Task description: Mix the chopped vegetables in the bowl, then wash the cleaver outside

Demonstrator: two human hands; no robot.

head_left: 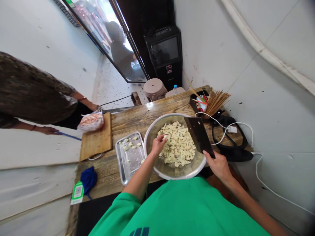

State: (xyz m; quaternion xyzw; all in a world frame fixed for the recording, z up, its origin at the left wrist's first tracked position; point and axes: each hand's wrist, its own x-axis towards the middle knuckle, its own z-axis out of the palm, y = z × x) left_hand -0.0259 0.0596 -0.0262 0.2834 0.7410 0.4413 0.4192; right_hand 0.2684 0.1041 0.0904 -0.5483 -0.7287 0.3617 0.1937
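Note:
A large metal bowl (150, 144) stands on the wooden table, holding many pale cauliflower florets (180, 144). Over the bowl's left side, my left hand (158, 144) has its fingers closed on a cauliflower floret (165, 138). My right hand (218, 165) grips the handle of a dark, broad-bladed cleaver (199, 133). The blade is raised over the bowl's right rim, tilted toward the upper left. Left of the bowl lies a shallow metal tray (133, 160) with several scattered florets on it; my left forearm passes over its right edge.
Another person stands at the left, beside a cutting board (96, 144) bearing a bag of orange-pink food (91, 122). Bamboo skewers (216, 102), a black strap-like item (232, 137) and a white cable lie at the right. A blue cloth (89, 180) is at the near left.

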